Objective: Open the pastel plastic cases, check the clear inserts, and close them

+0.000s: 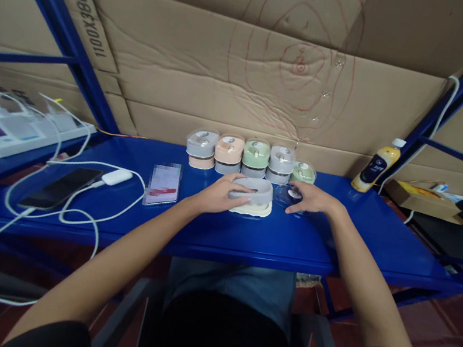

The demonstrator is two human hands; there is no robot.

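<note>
My left hand [225,194] is closed on the left side of a grey oval plastic box [260,193], thumb and fingers apart along its wall. Beneath that box lies a cream-coloured piece with a wavy edge [254,209]. To the right, my right hand [309,198] grips a clear plastic lid [284,197] that rests on or just above the blue table; its fingers partly cover the lid. Just behind my right hand sits a single green box with a clear lid [305,171]. Stacked pairs of lidded boxes in grey [201,143], peach [229,149] and green [256,155] stand beside it.
A lit phone [163,184] lies left of my left hand. Further left are a dark phone [61,187], white cables [98,228] and a power strip [19,138]. A juice bottle [377,167] and an open cardboard box [426,201] stand at the right, before the cardboard wall [179,58].
</note>
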